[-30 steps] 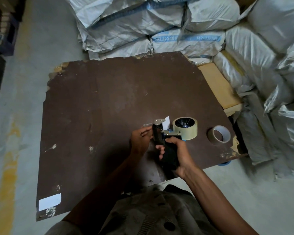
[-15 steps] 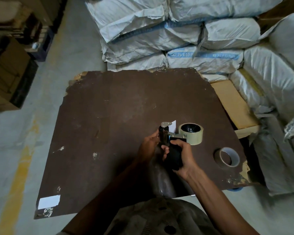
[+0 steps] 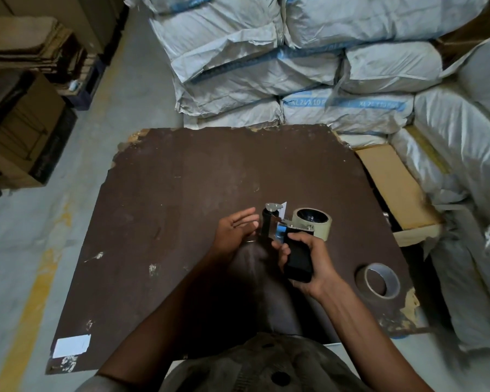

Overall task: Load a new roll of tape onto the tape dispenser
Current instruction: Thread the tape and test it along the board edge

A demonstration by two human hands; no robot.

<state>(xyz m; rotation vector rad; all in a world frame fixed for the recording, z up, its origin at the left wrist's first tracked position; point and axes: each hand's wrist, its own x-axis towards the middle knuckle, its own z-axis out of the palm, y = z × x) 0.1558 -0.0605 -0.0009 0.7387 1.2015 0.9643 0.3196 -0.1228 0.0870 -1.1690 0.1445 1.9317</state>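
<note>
Warehouse sacks (image 3: 266, 66) stacked behind, dark brown board (image 3: 181, 193) up front as the work surface. Right hand (image 3: 309, 258) clenched around the black handle of the tape dispenser (image 3: 283, 236), holding it above the board. Tape roll (image 3: 313, 222) sits mounted at the dispenser's far end. Left hand (image 3: 235, 236) spread, palm up, fingers loose just beside the black roller. A second roll (image 3: 378, 280) lies flat near the board's right edge.
</note>
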